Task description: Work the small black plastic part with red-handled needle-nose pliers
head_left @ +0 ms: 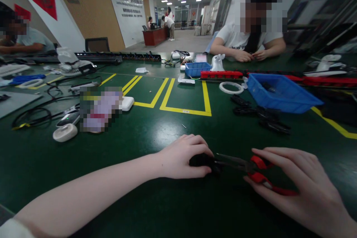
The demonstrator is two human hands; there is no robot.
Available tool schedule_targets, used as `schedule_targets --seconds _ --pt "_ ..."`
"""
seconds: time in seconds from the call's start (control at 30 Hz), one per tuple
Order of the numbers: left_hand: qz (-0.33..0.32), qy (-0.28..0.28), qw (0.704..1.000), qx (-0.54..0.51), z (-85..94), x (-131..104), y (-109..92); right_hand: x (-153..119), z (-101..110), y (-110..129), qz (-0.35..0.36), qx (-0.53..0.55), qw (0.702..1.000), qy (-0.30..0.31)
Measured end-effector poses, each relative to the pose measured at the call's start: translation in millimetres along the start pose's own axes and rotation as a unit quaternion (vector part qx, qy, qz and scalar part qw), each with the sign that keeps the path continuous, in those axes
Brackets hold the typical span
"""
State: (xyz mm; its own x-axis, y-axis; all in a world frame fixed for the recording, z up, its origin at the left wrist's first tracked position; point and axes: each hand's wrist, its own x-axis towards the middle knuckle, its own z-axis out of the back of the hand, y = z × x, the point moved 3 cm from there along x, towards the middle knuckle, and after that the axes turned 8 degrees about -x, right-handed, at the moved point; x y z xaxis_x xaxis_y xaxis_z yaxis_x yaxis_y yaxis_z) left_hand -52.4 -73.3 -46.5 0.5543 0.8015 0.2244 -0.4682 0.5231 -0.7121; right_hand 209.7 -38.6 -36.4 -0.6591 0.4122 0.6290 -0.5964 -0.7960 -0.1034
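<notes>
Near the middle of the green table, my left hand [187,158] is closed round a small black part [201,160], its fingers on top and thumb below. To the right, my right hand [299,178] holds red-handled pliers [258,169] between fingers and thumb. The handles are spread, and the jaws point left toward the black part. One jaw tip reaches beside my left fingertips; whether the other touches the black part is too dark to tell. A thin metal pin [183,126] lies on the table beyond my left hand.
A blue bin [281,95] stands at the right, with black parts [269,117] before it. A white tape ring [231,87] lies nearby. Phone [102,113], mouse [65,132] and cables are at the left. A person [248,41] sits opposite behind red strips [221,74].
</notes>
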Motion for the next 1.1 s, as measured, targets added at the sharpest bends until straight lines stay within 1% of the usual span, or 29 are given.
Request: schedule_targets --seconds 0.13,0.23,0.33,0.4,0.47,0.57,0.63,0.7,0.83,0.97,1.0,1.1 --pt "0.015 -0.011 1.0 -0.018 1.4 -1.0 -3.7 -3.2 0.7 0.0 -0.027 0.031 0.999 0.005" --pt "0.025 -0.016 0.999 -0.026 3.0 -2.3 -7.8 -3.5 4.3 0.9 -0.06 0.04 0.997 -0.006" --pt "0.015 -0.021 0.999 -0.028 3.0 -3.1 -9.5 -0.1 11.5 3.0 -0.093 0.039 0.995 -0.003" --pt "0.007 -0.021 0.999 -0.029 2.2 -2.7 -8.6 2.6 16.3 5.9 -0.106 0.049 0.993 0.011" --pt "0.004 -0.016 0.999 -0.035 1.5 -2.0 -7.0 4.3 18.9 10.9 -0.106 0.071 0.991 0.026" --pt "0.007 -0.002 0.999 -0.035 0.9 -1.2 -6.6 3.7 15.9 21.1 -0.105 0.13 0.984 0.058" --pt "0.006 0.007 0.999 -0.03 0.3 -1.0 -7.8 2.2 11.6 27.4 -0.105 0.173 0.977 0.068" --pt "0.004 0.008 1.0 -0.029 -0.8 -0.8 -9.2 1.0 7.9 30.5 -0.106 0.199 0.972 0.066" --pt "0.023 -0.009 0.999 -0.035 -4.5 0.0 -7.8 -0.7 2.6 26.5 -0.102 0.173 0.978 0.054" --pt "0.026 -0.015 0.999 -0.037 -8.4 0.8 -4.9 -4.1 -9.8 18.3 -0.105 0.218 0.965 0.102" --pt "0.028 -0.016 0.999 -0.039 -9.0 0.8 -4.2 -4.4 -12.0 16.8 -0.102 0.232 0.962 0.103" --pt "0.034 -0.026 0.998 -0.04 -10.5 0.7 -3.2 -0.6 -12.5 15.0 -0.06 0.251 0.962 0.09"
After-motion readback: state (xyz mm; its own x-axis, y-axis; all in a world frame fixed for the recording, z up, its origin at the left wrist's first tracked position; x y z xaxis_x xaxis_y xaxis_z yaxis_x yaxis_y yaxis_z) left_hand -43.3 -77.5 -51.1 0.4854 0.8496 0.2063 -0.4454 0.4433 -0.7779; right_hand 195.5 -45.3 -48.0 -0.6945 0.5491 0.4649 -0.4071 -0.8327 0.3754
